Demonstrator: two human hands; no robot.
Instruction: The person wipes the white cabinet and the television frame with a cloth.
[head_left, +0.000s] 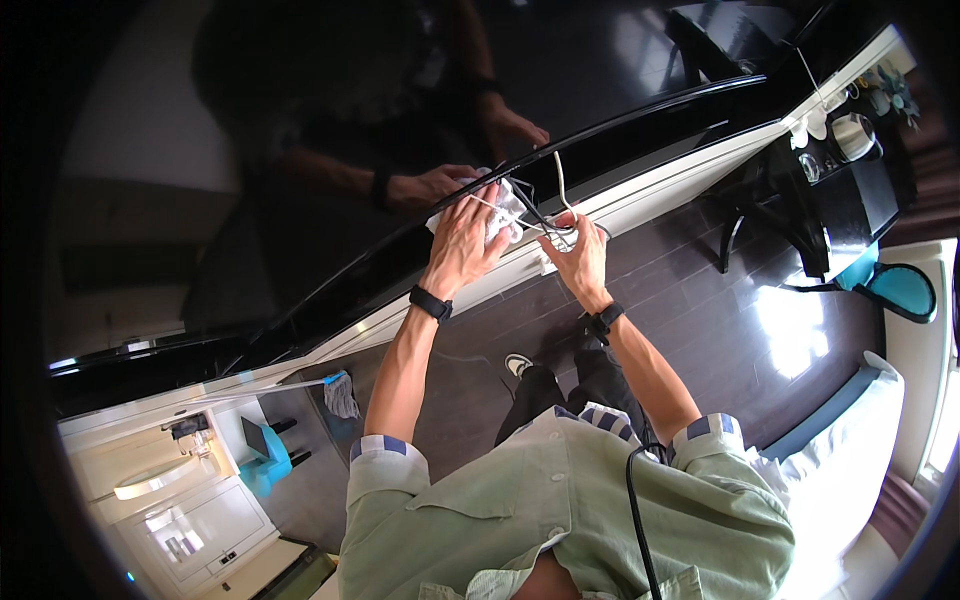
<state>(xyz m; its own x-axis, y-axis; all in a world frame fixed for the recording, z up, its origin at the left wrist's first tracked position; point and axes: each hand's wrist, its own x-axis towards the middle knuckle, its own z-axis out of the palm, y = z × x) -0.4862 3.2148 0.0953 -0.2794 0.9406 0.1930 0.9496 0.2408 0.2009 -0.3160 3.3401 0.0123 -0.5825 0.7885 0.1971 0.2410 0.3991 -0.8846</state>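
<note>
My left hand (466, 241) presses a crumpled white cloth (504, 210) against the black ledge below a large glossy black screen (360, 150). Its fingers are spread over the cloth. To the right, my right hand (581, 259) has its thumb and fingers around a bundle of cables (559, 226), some white and some black. A thick white cable (561, 176) runs from the screen's lower edge down to that hand. Thin cables also pass beside the cloth. Both hands are mirrored in the dark surface. Each wrist wears a black strap.
A black table (862, 195) with a metal kettle (853, 136) and glassware stands at the right. Near it is a turquoise chair (902, 291). A bed (840, 450) lies at the lower right. A grey mop (341, 395) stands at the left, over the dark floor (465, 360).
</note>
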